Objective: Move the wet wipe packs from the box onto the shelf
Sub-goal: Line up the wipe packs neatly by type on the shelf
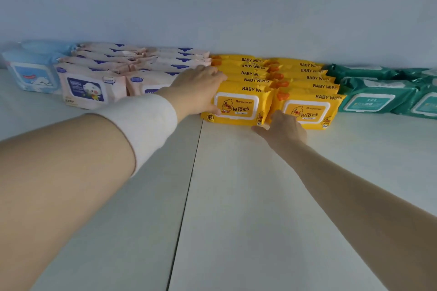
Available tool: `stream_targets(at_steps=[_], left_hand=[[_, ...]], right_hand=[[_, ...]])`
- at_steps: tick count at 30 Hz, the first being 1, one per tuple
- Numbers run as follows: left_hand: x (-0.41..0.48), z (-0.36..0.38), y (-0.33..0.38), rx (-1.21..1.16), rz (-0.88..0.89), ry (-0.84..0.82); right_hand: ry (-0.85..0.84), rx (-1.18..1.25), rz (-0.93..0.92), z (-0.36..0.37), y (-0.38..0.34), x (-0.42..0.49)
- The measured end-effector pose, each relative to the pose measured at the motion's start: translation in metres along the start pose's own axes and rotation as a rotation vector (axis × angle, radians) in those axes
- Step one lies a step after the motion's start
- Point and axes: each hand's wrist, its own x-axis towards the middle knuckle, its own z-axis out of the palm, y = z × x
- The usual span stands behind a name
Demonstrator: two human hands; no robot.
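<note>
**Shelf** [236,196], stock status.
- Wet wipe packs [238,104]: stand in rows running front to back, up against the rear wall [236,7].
- Blue packs [33,75]: at 10 o'clock.
- Pink packs [89,87]: 2 rows, at 11.
- Yellow packs [305,111]: 2 rows, at 12–1.
- Green packs [369,99]: 2 rows, at 2.
- Box: not in view, so qty left is unknown.
- Left hand [198,87]: spread, fingers fairly straight, laid against the left flank of the left yellow row, thumb on the front pack's face. It presses; no wrap-round grip seen.
- Right hand [283,127]: touches the front lower-left corner of the right yellow row. Fingertips hidden, so can't tell push vs. pinch.
- Est.: most of the job looks done; current step prob. squaring up the yellow rows.
- Left to do: whatever remains in the box.
</note>
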Motion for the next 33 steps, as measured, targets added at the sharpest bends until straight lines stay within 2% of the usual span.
stream_targets(at_steps=[4, 8, 17, 30, 33], left_hand=[[0.027, 0.019, 0.002, 0.080, 0.040, -0.011], [0.038, 0.032, -0.007, 0.030, 0.032, 0.003], [0.046, 0.039, -0.018, 0.076, 0.115, 0.122], [0.051, 0.035, -0.012, 0.042, 0.108, 0.083], [0.049, 0.024, -0.005, 0.069, 0.069, 0.005]], right_hand=[[0.079, 0.096, 0.048, 0.020, -0.005, 0.014], [0.123, 0.146, 0.084, 0.028, -0.008, 0.024], [0.216, 0.242, 0.161, 0.044, -0.018, 0.030], [0.190, 0.160, 0.216, 0.038, -0.023, 0.038], [0.123, 0.140, 0.180, 0.028, -0.021, 0.033]])
